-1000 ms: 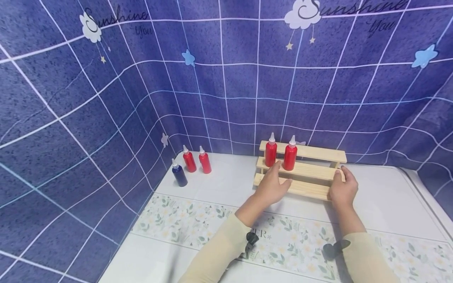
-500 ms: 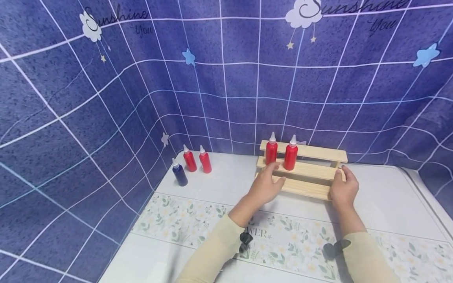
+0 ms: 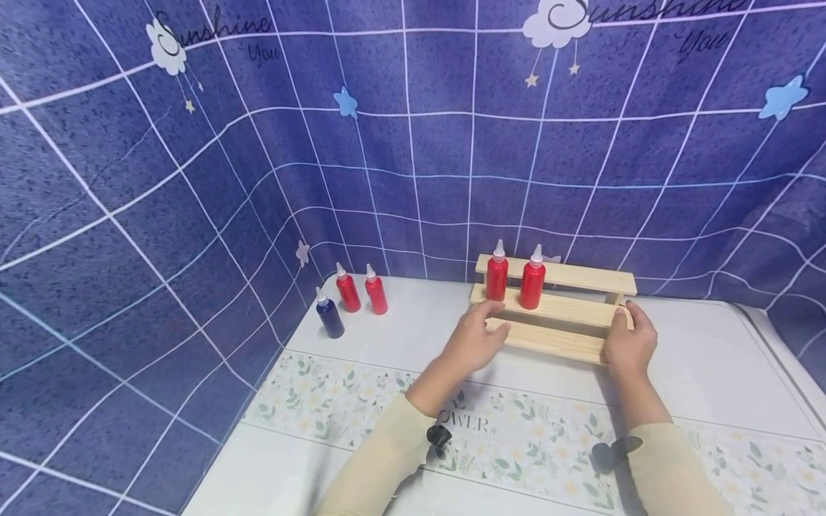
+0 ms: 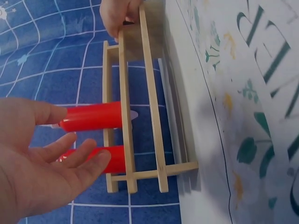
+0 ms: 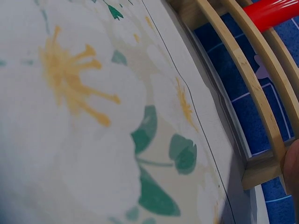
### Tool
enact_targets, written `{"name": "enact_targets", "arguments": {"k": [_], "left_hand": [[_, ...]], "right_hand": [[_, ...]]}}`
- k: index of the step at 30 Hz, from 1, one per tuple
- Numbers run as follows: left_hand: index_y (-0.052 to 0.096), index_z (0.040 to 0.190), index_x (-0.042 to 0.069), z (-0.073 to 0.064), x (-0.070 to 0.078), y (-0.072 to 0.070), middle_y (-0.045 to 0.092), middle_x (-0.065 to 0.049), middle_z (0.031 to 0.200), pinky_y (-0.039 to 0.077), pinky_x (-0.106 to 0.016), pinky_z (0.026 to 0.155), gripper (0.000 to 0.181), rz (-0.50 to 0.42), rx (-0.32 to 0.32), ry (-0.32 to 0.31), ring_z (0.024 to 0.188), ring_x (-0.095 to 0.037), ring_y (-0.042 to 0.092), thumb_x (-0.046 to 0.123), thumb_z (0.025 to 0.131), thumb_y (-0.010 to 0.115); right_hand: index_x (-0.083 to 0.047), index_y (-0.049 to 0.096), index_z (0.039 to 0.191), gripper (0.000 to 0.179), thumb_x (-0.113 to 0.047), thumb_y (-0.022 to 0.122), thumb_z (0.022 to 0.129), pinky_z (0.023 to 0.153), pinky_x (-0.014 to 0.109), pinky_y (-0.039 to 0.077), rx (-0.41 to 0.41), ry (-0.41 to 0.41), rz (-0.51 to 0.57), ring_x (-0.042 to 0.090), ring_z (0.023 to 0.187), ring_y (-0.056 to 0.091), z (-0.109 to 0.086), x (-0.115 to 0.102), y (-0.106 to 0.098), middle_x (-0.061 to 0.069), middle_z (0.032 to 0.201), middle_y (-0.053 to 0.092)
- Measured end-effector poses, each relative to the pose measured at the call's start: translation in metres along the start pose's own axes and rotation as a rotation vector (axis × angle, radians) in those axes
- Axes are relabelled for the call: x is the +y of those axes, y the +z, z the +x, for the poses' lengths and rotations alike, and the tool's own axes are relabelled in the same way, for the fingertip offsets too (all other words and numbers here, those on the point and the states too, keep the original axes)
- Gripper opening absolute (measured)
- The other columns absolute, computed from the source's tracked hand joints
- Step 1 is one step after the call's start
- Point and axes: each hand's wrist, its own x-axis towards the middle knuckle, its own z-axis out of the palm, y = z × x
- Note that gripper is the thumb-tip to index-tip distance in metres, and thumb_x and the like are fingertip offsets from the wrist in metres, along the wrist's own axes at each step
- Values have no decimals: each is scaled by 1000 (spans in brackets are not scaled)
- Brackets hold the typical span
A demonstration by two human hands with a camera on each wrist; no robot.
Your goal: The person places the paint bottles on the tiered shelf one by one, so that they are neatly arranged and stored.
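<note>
A pale wooden three-step rack (image 3: 568, 309) stands against the back curtain. On its middle step, toward the left end, stand two red squeeze bottles (image 3: 532, 285) with white pointed nozzles, both upright. My left hand (image 3: 474, 340) is in front of the rack's left end, fingers spread and relaxed. In the left wrist view this hand (image 4: 42, 172) is near the bottles (image 4: 91, 116) and holds nothing. The right hand (image 3: 631, 345) grips the rack's right end, thumb in front and fingers behind. Only a sliver of that hand (image 5: 292, 168) shows in the right wrist view.
Two more red bottles (image 3: 376, 292) and a dark blue bottle (image 3: 330, 317) stand at the table's back left. A flower-printed band (image 3: 361, 390) crosses the white table (image 3: 413, 330). A blue gridded curtain (image 3: 413, 143) rises behind and at left.
My left hand has drawn away from the bottles, moving left and slightly toward me. The right hand stays on the rack's end, and the bottles keep their places.
</note>
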Motion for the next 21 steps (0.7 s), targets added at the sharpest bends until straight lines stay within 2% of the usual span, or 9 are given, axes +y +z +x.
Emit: {"name": "enact_targets", "arguments": {"k": [7,13,21], "left_hand": [[59,145,14,-4,-4,-8,62,-6,147,55,-39,113,43,-3,0,15,141,-24,59,25,104,64],[61,143,12,-6,-11,-13,63,-8,146,56,-40,112,41,-9,25,41,138,-27,61,21,104,65],[60,145,13,-10,-24,-20,62,-7,148,54,-43,114,43,-16,33,11,139,-30,59,26,104,64]], "right_hand": [[-11,38,163,52,-28,39,113,131,41,33,-1,5,-4,28,160,36,0,-1,0,12,170,39],[-12,38,163,53,-29,38,113,131,41,33,-1,22,-4,28,160,36,-1,-1,1,12,170,39],[-13,36,164,54,-32,36,113,133,42,31,-23,16,-35,27,161,33,2,2,-1,10,172,36]]}}
